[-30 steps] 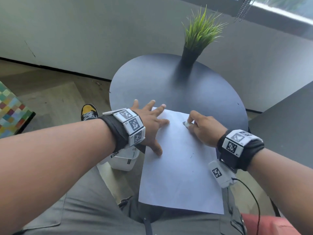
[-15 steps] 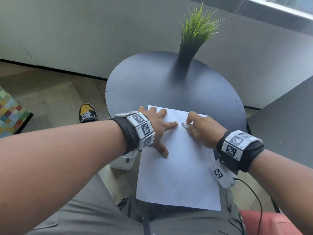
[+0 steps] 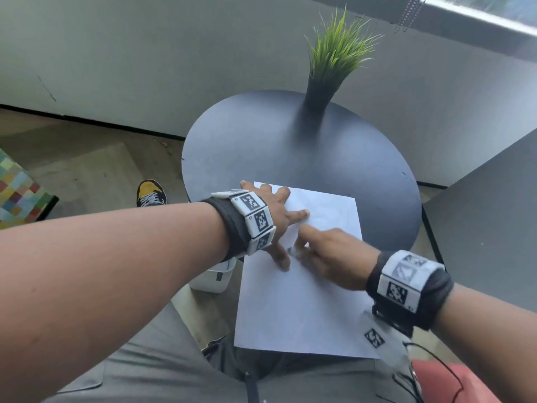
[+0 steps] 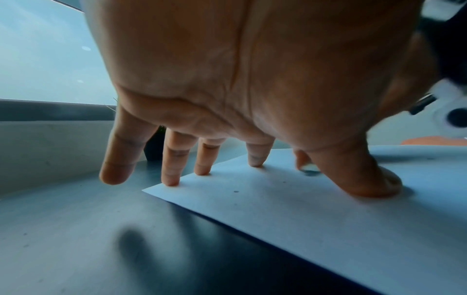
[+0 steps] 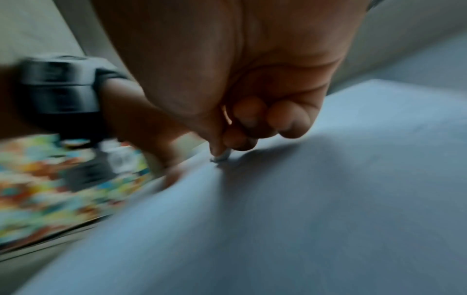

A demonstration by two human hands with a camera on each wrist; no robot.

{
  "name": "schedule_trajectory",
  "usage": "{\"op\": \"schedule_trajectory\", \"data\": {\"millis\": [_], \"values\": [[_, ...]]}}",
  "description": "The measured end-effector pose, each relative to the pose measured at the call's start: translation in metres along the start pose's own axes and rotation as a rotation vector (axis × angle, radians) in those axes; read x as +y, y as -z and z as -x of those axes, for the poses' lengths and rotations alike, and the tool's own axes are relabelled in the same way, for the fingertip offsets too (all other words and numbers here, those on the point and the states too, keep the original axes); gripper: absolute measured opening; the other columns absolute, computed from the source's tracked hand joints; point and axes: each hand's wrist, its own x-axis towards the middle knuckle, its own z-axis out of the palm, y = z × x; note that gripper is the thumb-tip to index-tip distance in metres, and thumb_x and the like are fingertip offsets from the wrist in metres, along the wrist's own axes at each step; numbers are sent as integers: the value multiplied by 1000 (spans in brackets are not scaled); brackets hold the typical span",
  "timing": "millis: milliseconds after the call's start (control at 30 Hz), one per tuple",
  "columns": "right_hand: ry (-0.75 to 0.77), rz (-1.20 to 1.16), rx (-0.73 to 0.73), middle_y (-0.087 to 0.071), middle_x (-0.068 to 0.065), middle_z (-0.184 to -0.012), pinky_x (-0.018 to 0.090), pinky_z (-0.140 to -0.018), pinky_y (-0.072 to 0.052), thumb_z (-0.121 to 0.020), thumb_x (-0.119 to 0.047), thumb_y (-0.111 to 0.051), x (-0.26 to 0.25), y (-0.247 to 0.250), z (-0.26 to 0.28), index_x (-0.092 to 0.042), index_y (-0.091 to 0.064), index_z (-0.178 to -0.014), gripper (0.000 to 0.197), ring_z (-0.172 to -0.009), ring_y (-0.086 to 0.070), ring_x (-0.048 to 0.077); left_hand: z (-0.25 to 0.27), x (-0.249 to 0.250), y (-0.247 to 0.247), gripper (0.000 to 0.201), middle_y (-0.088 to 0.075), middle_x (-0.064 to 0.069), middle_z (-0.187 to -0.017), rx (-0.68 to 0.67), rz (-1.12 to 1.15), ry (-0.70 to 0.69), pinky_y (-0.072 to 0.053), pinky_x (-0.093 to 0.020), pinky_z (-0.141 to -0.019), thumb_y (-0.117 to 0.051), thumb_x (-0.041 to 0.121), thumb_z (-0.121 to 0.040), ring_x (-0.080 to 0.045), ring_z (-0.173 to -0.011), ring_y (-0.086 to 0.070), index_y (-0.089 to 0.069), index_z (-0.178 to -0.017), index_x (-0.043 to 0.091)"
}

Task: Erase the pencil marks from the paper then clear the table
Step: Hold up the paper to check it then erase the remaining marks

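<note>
white paper (image 3: pixel 296 301) lay on the near side of a round dark table (image 3: pixel 261 149), its near edge hanging past the table rim over the person's lap. faint pencil marks (image 3: pixel 328 210) showed near its far end, too pale to read. the left hand (image 3: pixel 276 219) was spread flat on the sheet's far left corner, fingers (image 4: pixel 174 159) straight and pressed down, thumb pointing back toward the person; in the left wrist view the little finger stood off the paper over the bare table. the right hand (image 3: pixel 328 257) was curled and pinching a small white eraser (image 5: pixel 222 156) between thumb and fingertips, its tip touching the paper just beside the left thumb. the right wrist view was blurred, so the eraser's shape was unclear. a potted green grass plant (image 3: pixel 337 62) stood at the table's far edge, well apart from the paper. a yellow and black shoe (image 3: pixel 151 193) sat on the wooden floor to the left, and a multicoloured checked cushion (image 3: pixel 20 193) lay further left.
</note>
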Motion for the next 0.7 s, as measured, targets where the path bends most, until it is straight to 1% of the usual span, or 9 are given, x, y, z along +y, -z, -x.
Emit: {"op": "schedule_trajectory", "data": {"millis": [100,133,233,300,367,467,533,600,700], "values": [[-221,-26,154,-61,10,-95,39,-77,-49,-98,-42,-44,25,21,-14,-20,-46,-105,23,-87,-56,32,-1,0,-2,115,-27,-8,-150,6,10,8,-40,-57,-98,-57,94,-59,-39,-134,-36,-6,-153,52],[-232,-14,170,-60,11,-94,40,-77,-49,-99,-42,-42,25,20,-15,-19,-45,-104,24,-86,-55,33,-1,0,-2,114,-27,-8,-149,5,15,11,-40,-57,-98,-57,94,-59,-39,-133,-36,-6,-152,52],[-16,67,31,-62,12,-97,43,-74,-48,-99,-33,-41,-5,-3,-4,-19,-41,-104,15,-86,-55,36,0,0,-2,115,-25,-8,-151,2,13,13,-39,-57,-99,-56,95,-58,-39,-134,-34,-6,-152,53],[21,38,-36,-63,8,-99,42,-77,-48,-99,-34,-42,-9,-9,2,-19,-43,-103,15,-89,-55,34,0,0,-3,115,-22,-8,-153,1,20,19,-38,-57,-100,-55,95,-59,-39,-136,-31,-4,-153,53],[-127,10,69,-60,3,-97,38,-80,-48,-98,-41,-44,12,6,-11,-23,-48,-106,20,-94,-56,30,0,0,-3,115,-22,-8,-154,2,39,35,-37,-60,-101,-55,95,-60,-40,-137,-30,-4,-153,52],[-340,-57,249,-63,0,-96,37,-81,-49,-94,-52,-48,45,29,-20,-29,-51,-101,25,-92,-58,28,3,1,-2,115,-22,-8,-155,2,61,61,-36,-63,-103,-53,95,-60,-39,-138,-30,-3,-154,51],[-316,-124,283,-64,-6,-90,35,-78,-50,-92,-55,-51,46,27,-19,-30,-54,-99,25,-86,-61,22,4,1,-4,115,-24,-7,-153,20,82,89,-36,-61,-103,-51,97,-59,-38,-136,-31,-5,-154,50],[-247,-119,250,-62,-8,-85,35,-74,-50,-93,-51,-53,34,18,-13,-28,-53,-94,23,-81,-59,19,7,-1,-8,114,-27,-5,-150,45,101,113,-38,-56,-100,-48,99,-58,-35,-133,-33,-8,-154,50],[-192,14,262,-56,-6,-94,36,-76,-45,-97,-36,-52,29,12,-10,-27,-47,-94,11,-89,-52,21,12,-3,-9,102,-33,-5,-143,50,113,137,-38,-49,-95,-42,98,-64,-33,-127,-38,-18,-152,51]]}}
